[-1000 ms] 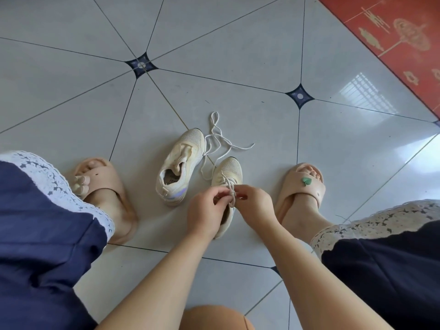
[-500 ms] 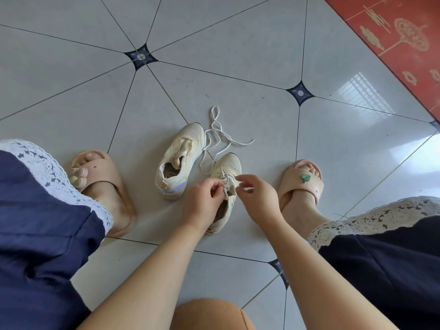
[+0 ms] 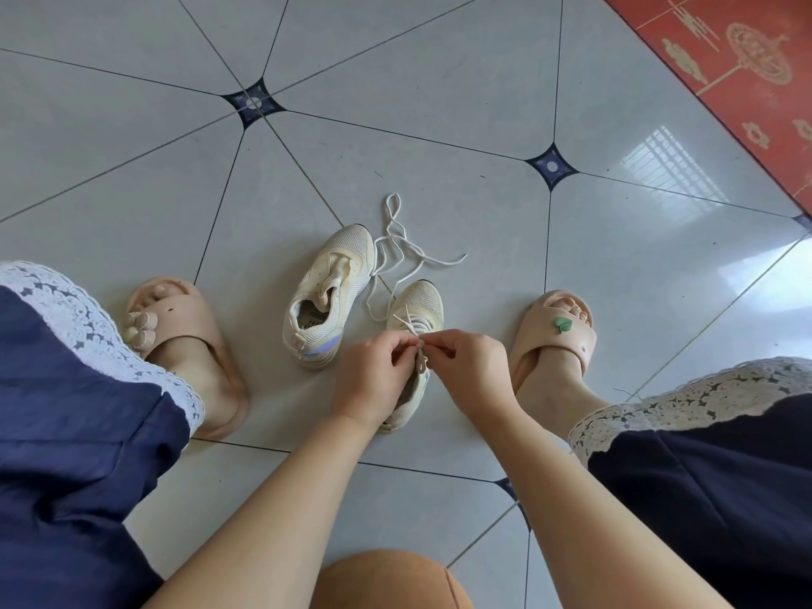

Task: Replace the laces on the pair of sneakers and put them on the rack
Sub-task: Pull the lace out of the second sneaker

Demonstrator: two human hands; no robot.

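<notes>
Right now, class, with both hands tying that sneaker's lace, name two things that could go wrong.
1. The left hand and right hand pinch a thin cream lace; it may slip loose.
2. The loose white lace lies tangled on the floor between the sneakers and could snag.

You have two sneakers (image 3: 323,296) (image 3: 417,305), one loose lace (image 3: 397,248), two slippers (image 3: 175,318) (image 3: 558,340), two hands (image 3: 373,380) (image 3: 472,371).

Hands (image 3: 422,371) pinching sneaker (image 3: 415,327) lace (image 3: 411,325)

I wear navy shorts (image 3: 66,454) with white lace hems (image 3: 88,327), and beige slides (image 3: 184,327); the right slide (image 3: 558,340) bears a green heart charm (image 3: 562,324). My arms are bare.
</notes>
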